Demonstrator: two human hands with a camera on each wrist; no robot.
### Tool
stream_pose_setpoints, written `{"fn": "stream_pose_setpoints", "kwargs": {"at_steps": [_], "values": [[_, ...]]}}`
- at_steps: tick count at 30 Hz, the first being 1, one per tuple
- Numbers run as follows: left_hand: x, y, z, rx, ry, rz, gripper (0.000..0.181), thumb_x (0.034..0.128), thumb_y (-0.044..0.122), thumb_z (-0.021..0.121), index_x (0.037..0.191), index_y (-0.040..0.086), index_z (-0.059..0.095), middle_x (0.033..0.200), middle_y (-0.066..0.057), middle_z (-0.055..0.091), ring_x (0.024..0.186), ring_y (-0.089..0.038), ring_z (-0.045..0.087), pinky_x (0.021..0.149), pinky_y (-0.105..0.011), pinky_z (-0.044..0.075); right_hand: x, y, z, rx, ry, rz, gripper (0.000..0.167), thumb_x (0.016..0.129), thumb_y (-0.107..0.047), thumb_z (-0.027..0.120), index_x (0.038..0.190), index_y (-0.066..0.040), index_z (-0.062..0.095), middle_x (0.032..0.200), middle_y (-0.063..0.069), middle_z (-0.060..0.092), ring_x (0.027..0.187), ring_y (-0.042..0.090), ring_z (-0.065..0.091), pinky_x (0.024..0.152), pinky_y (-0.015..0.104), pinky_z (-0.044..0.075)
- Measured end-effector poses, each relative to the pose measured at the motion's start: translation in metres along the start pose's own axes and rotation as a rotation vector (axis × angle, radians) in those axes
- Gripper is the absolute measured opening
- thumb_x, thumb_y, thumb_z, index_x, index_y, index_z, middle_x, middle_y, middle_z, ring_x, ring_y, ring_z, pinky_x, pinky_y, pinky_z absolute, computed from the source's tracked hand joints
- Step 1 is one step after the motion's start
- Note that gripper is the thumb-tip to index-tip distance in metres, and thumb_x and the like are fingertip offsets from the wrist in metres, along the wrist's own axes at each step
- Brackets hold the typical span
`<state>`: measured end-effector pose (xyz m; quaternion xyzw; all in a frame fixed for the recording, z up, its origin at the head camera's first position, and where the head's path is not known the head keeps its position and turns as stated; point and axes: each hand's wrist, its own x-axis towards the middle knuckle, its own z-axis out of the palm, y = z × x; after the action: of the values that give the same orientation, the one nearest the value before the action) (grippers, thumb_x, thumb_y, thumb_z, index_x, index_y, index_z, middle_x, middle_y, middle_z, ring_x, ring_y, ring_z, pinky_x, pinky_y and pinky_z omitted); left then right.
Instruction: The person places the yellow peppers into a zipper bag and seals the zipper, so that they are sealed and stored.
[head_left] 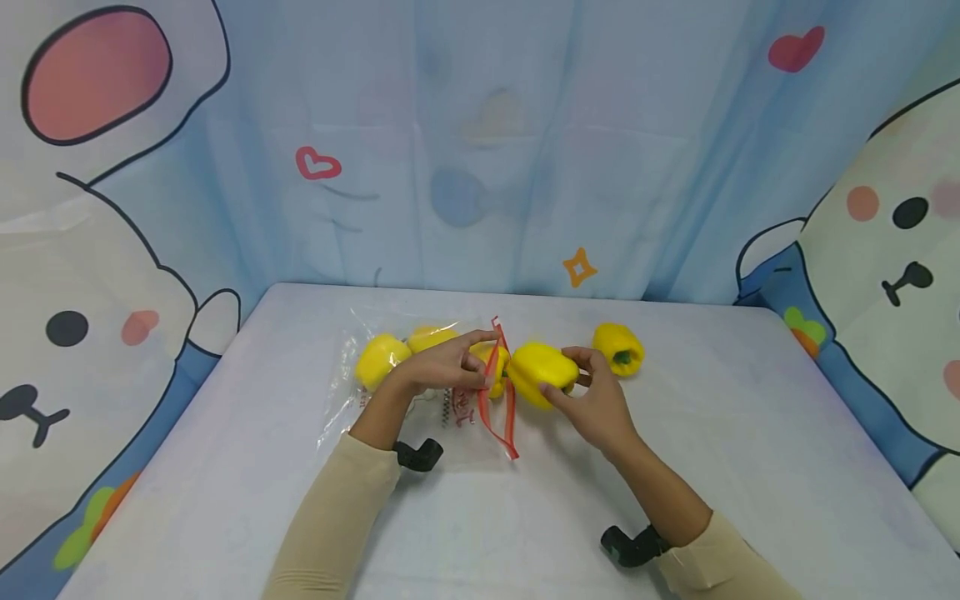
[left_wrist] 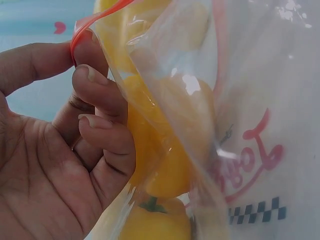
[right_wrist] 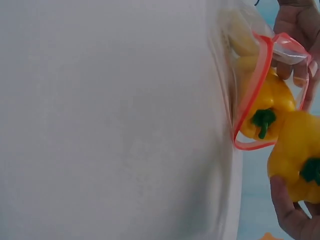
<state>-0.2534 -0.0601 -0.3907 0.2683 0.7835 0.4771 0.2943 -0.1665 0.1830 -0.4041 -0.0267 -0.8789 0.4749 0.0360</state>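
A clear plastic bag [head_left: 472, 437] lies on the white bench [head_left: 712, 433], printed with red lettering and a strip of dark checks and edged in red round its mouth. Toward its left end sit two yellow peppers [head_left: 381, 361], smooth and glossy through the film. The left hand [head_left: 448, 364] reaches over them, its grip on the bag's red edge [head_left: 512, 417], the lower fingers curled, and the mouth stands open. Just inside the mouth is another pepper [right_wrist: 277, 97], yellow, its green stem facing the opening. Right of it, directly in front of the mouth, the right hand [head_left: 603, 412] holds the nearest pepper [head_left: 542, 372] in a grip of thumb and fingers around its stem end; it is plump, bright yellow and shiny, with a dark green stem [right_wrist: 311, 170] pointing away from the bag. Whether it touches the red edge, I cannot tell. Farther right, behind the right hand, a last pepper [head_left: 617, 346] rests alone on the bench, rounded and lobed, its green stem toward the viewer.
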Motion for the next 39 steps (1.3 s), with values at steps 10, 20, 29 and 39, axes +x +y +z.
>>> {"fn": "stream_pose_setpoints", "kwargs": {"at_steps": [10, 20, 29, 39], "values": [[0.001, -0.001, 0.0, 0.002, -0.006, 0.014, 0.077, 0.0909, 0.014, 0.063, 0.156, 0.019, 0.022, 0.073, 0.0, 0.056, 0.06, -0.018, 0.039, 0.064, -0.03, 0.039, -0.018, 0.007, -0.004, 0.068, -0.112, 0.004, 0.066, 0.087, -0.025, 0.075, 0.141, -0.011, 0.04, 0.147, 0.01, 0.044, 0.131, 0.034, 0.049, 0.103, 0.047, 0.048], [0.0, -0.001, 0.0, -0.018, -0.028, 0.041, 0.078, 0.0911, 0.014, 0.064, 0.156, 0.016, 0.021, 0.069, 0.001, 0.054, 0.057, -0.013, 0.038, 0.063, -0.031, 0.037, -0.015, 0.014, -0.004, 0.099, -0.306, -0.124, 0.061, 0.085, -0.024, 0.076, 0.136, -0.011, 0.045, 0.146, 0.013, 0.048, 0.129, 0.038, 0.052, 0.095, 0.043, 0.054], [-0.001, -0.001, 0.0, -0.028, -0.046, 0.024, 0.079, 0.0918, 0.016, 0.065, 0.156, 0.017, 0.02, 0.072, 0.0, 0.058, 0.063, -0.026, 0.039, 0.063, -0.032, 0.039, -0.005, 0.018, -0.005, 0.077, -0.4, -0.16, 0.06, 0.086, -0.027, 0.076, 0.135, -0.013, 0.046, 0.145, 0.014, 0.048, 0.131, 0.041, 0.05, 0.097, 0.047, 0.053], [-0.002, -0.001, 0.0, -0.02, -0.041, 0.018, 0.079, 0.0908, 0.016, 0.065, 0.156, 0.02, 0.022, 0.074, 0.0, 0.06, 0.066, -0.023, 0.045, 0.067, -0.03, 0.043, 0.002, 0.016, -0.001, 0.014, -0.399, -0.151, 0.062, 0.084, -0.032, 0.077, 0.135, -0.018, 0.046, 0.142, 0.008, 0.048, 0.13, 0.039, 0.051, 0.097, 0.047, 0.052]]}}
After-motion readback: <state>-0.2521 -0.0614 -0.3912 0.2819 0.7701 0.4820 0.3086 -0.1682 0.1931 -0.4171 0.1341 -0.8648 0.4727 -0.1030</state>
